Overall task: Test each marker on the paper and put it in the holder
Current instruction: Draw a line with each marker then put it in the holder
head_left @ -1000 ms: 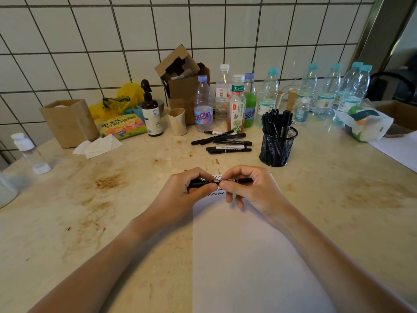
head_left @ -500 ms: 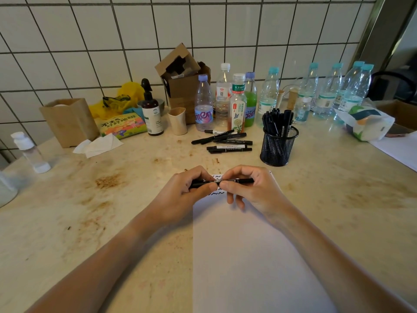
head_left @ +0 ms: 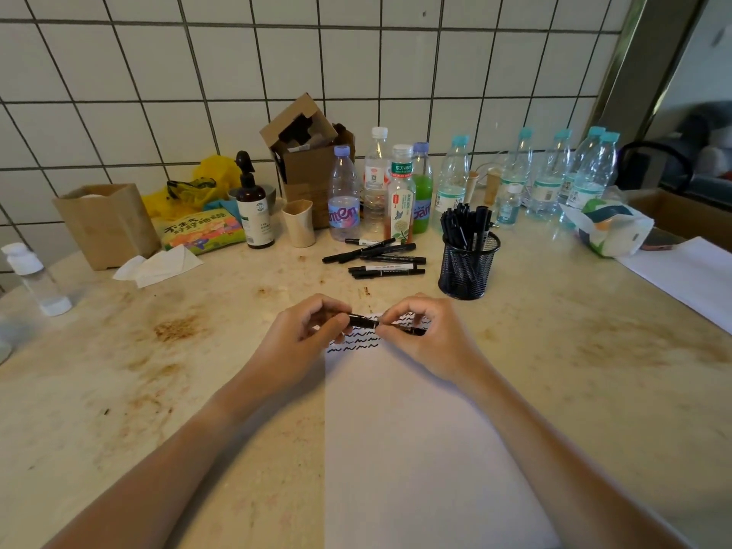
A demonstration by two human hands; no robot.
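While both hands hover above the far end of the white paper [head_left: 416, 429], the left hand [head_left: 301, 334] pinches one end of a black marker [head_left: 366, 321] with curled fingers, and the right hand [head_left: 424, 338] pinches the other, just over the squiggles [head_left: 354, 344].

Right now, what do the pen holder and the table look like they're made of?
Holder: black wire mesh, probably metal with a matte coating; you can see through its fine grid to the markers inside. Table: looks like polished beige stone, maybe marble or an imitation; mottled, faintly glossy, with brown stains.
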